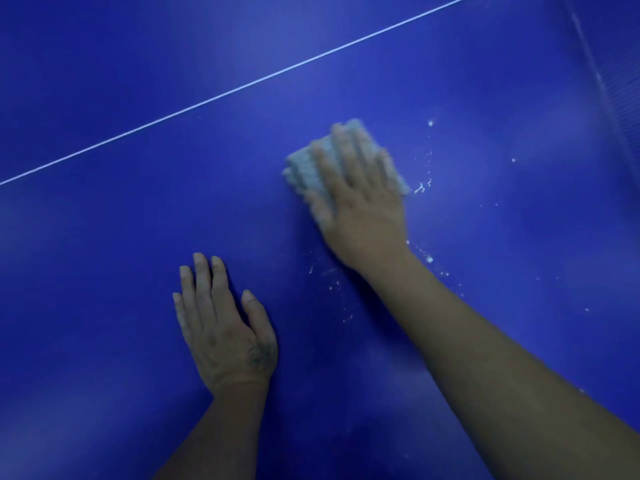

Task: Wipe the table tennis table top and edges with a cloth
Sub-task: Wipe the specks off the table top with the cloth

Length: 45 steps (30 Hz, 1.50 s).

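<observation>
Resting palm-down on the blue table top (pixel 104 237), the left hand (pixel 221 327) lies nearest, fingers straight and holding nothing. Farther out and to the right, the right hand (pixel 360 209), blurred, presses flat with spread fingers on a pale grey cloth (pixel 304 164) lying on the surface. White specks (pixel 420 188) scatter just beside the cloth and forearm. Beyond, a thin white line (pixel 242 86) crosses the table diagonally.

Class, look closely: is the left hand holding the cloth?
No, the left hand rests flat on the table top, while the right hand presses the cloth.
</observation>
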Each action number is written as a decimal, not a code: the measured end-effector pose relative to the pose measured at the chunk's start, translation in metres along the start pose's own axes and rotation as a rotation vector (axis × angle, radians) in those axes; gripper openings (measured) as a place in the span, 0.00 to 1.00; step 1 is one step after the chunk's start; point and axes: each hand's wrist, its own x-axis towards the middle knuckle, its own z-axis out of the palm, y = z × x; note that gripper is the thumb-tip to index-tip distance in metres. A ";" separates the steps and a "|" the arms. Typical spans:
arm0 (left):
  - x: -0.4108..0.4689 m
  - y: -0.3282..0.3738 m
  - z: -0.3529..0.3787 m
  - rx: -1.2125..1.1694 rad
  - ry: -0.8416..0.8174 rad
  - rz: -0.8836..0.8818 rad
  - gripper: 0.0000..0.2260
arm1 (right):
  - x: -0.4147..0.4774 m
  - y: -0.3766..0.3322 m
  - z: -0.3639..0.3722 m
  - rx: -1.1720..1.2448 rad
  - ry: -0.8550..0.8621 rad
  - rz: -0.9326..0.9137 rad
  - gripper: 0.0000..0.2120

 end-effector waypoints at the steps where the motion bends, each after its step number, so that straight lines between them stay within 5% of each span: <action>1: 0.000 0.001 0.000 0.001 -0.002 -0.001 0.27 | -0.003 0.008 -0.002 -0.020 0.000 0.093 0.29; 4: 0.001 0.001 -0.001 -0.002 0.001 0.001 0.27 | -0.015 -0.017 -0.001 -0.008 -0.008 0.138 0.30; 9: 0.001 0.000 0.000 -0.005 0.014 0.010 0.27 | -0.049 -0.029 0.006 0.087 -0.064 -0.180 0.29; 15: 0.000 0.001 -0.001 -0.004 0.013 0.002 0.26 | -0.062 -0.012 -0.002 -0.003 -0.055 0.198 0.32; 21: 0.001 0.000 -0.001 -0.040 0.030 -0.001 0.24 | -0.101 -0.038 0.003 0.100 -0.078 -0.188 0.29; 27: 0.001 0.001 0.001 -0.040 0.060 0.005 0.23 | -0.113 -0.005 -0.005 -0.012 -0.007 0.193 0.31; 33: 0.001 0.005 -0.002 -0.041 0.071 0.010 0.23 | -0.146 -0.023 -0.003 0.064 -0.077 -0.198 0.30; 37: 0.000 0.005 -0.002 -0.016 0.056 -0.002 0.24 | -0.157 0.026 -0.016 -0.055 -0.013 0.166 0.30; 40: -0.001 0.003 -0.003 -0.008 0.063 0.007 0.25 | -0.161 -0.001 -0.019 -0.078 0.001 0.376 0.30; 45: -0.001 -0.002 -0.006 -0.013 0.015 0.036 0.27 | -0.197 -0.045 -0.007 -0.047 -0.027 0.030 0.26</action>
